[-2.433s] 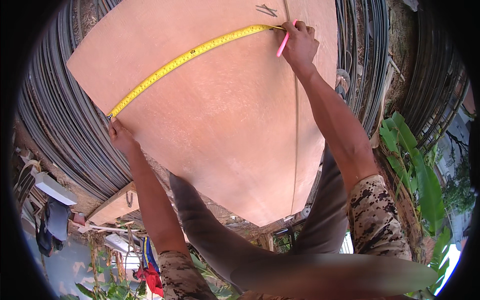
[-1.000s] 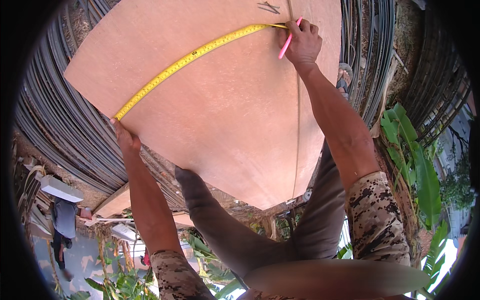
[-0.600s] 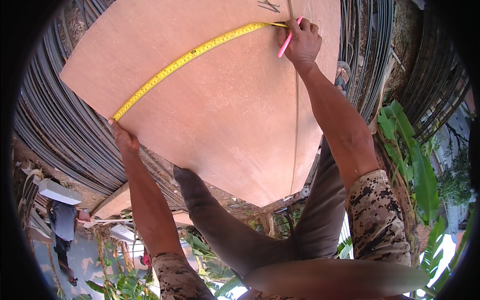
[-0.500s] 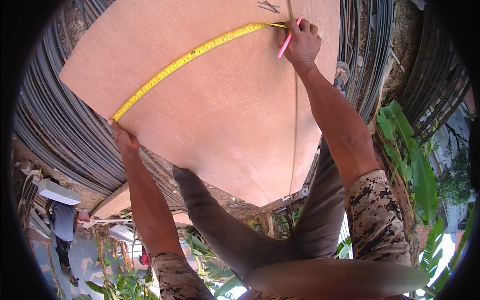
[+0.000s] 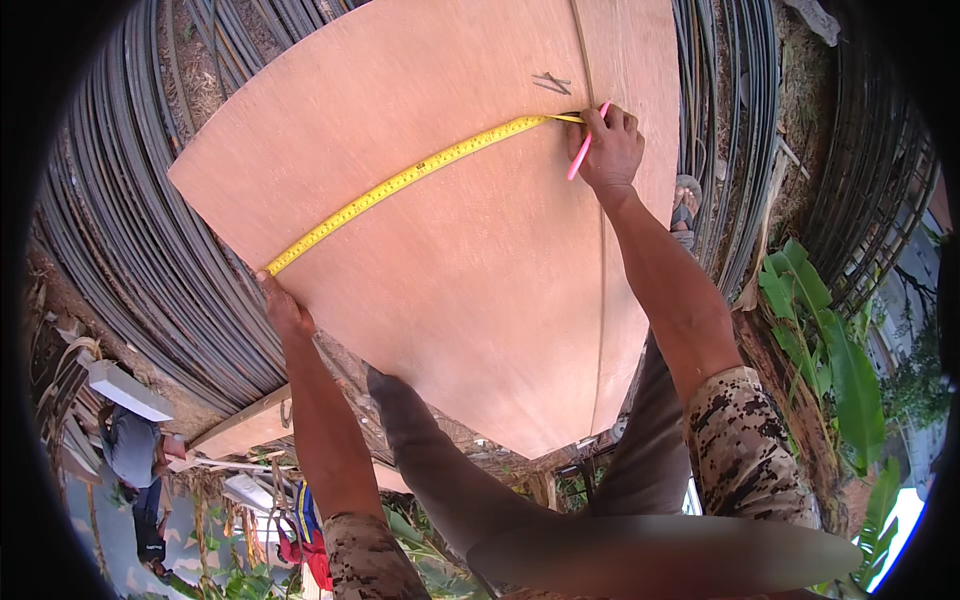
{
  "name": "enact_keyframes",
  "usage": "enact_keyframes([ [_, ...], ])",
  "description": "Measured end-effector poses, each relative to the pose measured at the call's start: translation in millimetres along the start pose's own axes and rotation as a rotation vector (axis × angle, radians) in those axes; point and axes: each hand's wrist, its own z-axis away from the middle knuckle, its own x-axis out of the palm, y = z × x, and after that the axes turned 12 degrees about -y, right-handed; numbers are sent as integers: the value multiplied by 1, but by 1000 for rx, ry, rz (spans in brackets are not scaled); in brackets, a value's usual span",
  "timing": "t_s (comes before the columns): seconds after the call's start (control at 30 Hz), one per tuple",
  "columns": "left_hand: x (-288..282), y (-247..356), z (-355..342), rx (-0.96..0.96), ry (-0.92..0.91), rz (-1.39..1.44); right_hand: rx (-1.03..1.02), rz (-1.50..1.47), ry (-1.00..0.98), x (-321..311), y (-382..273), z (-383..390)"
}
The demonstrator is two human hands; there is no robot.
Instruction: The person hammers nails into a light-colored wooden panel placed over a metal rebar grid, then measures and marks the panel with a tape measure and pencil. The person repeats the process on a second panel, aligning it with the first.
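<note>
A yellow tape measure lies across a large reddish-brown plywood sheet, from its left edge to a thin dark line near its right side. My left hand pinches one end of the tape against the board's left edge. Over by the dark line, my right hand is closed on the tape's other end, where the blade twists. The same hand holds a slim pink pen, tilted between its fingers. Several loose nails lie on the plywood just above the tape.
Bundles of long steel bars run along the left, with more bars on the right. My legs are under the board's near side. Banana leaves stand at right. Another person is at the far left.
The board, tape and both hands sit lower and further right in the picture as the view shifts. Both hands keep their hold on the tape. The person at far left has changed posture.
</note>
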Motion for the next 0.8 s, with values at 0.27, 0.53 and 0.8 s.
enact_keyframes([
  [0.27,-1,1,1,-43,15,-9,-61,-5,105,12,5,2],
  [0.53,-2,-6,-6,-33,-29,-48,-48,10,88,6,2,3],
  [0.8,7,29,21,203,-537,-42,-64,13,120,3,1,0],
])
